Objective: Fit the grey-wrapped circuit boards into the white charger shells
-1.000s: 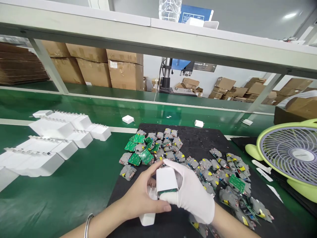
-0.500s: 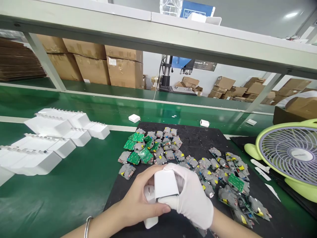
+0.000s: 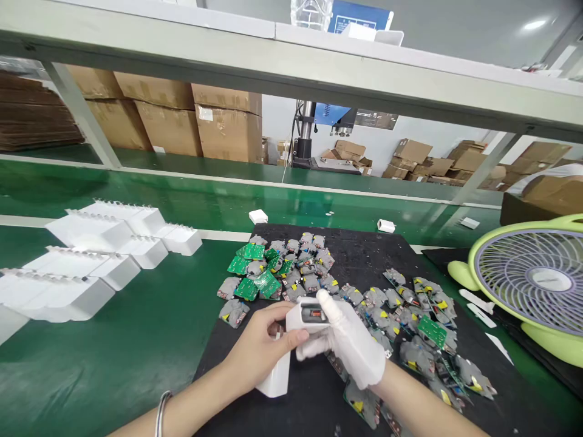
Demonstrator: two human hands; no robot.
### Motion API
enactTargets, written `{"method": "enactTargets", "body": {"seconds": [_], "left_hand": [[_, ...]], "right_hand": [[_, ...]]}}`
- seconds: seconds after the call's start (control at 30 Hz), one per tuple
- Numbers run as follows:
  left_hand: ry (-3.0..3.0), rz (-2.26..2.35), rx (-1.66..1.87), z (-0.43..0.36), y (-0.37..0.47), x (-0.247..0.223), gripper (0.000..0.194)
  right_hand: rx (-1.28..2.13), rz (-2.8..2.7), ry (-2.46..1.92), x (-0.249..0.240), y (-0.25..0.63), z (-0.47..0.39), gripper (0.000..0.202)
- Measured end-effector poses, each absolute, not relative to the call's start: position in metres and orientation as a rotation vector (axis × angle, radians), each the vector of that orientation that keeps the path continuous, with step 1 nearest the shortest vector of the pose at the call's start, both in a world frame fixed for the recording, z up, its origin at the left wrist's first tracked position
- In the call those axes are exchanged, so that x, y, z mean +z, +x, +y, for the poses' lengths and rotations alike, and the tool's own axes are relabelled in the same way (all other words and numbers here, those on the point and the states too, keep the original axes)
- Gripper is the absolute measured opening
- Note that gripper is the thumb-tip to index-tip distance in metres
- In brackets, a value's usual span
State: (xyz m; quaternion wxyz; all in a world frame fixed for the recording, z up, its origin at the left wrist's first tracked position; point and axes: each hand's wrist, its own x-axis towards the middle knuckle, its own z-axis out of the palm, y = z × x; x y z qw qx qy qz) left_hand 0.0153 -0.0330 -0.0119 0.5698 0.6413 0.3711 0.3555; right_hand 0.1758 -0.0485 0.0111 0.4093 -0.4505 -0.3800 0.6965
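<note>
A white charger housing (image 3: 298, 317) is pinched between the bare fingers of my left hand (image 3: 262, 343); its open end shows components inside. My right hand (image 3: 353, 340), in a white glove, touches the housing's right side with its fingers closed round it. Below my left palm is a second white housing (image 3: 277, 377), partly hidden by that hand. Beyond my hands, grey-coated circuit boards (image 3: 311, 283) with green undersides lie heaped on the black mat (image 3: 364, 252). More such boards (image 3: 416, 358) spread to the right.
Rows of white housings (image 3: 95, 233) with metal prongs stand on the green table (image 3: 136, 364) at left. A green fan (image 3: 549, 279) is at right. A shelf beam (image 3: 273, 51) crosses above. Single white pieces (image 3: 386, 226) lie behind the mat, with cardboard boxes (image 3: 228, 130) farther back.
The held housing has tipped so its open end now faces up towards me. My right hand has shifted its hold, and the loose white pieces behind the mat have moved slightly right.
</note>
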Motion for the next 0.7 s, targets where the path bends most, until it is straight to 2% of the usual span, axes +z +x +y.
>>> {"method": "enactTargets", "body": {"seconds": [0.07,0.2,0.33,0.53,0.7], "left_hand": [[1.498,0.881,0.820,-0.032,0.016,-0.009,0.029],[1.480,0.884,0.786,-0.033,0.016,-0.009,0.036],[1.419,0.943,0.743,-0.034,0.017,-0.013,0.045],[1.392,1.036,0.749,-0.028,0.018,-0.013,0.044],[1.343,0.986,0.767,-0.023,0.018,-0.017,0.051]], "right_hand": [[1.860,-0.911,-1.213,0.009,0.176,-0.048,0.078],[2.068,-0.813,-1.168,0.006,0.181,-0.043,0.086],[2.204,-0.734,-1.119,0.006,0.183,-0.041,0.081],[1.927,-0.706,-1.060,0.021,0.199,-0.026,0.037],[1.487,-0.844,-1.370,0.040,0.252,0.021,0.046]]}}
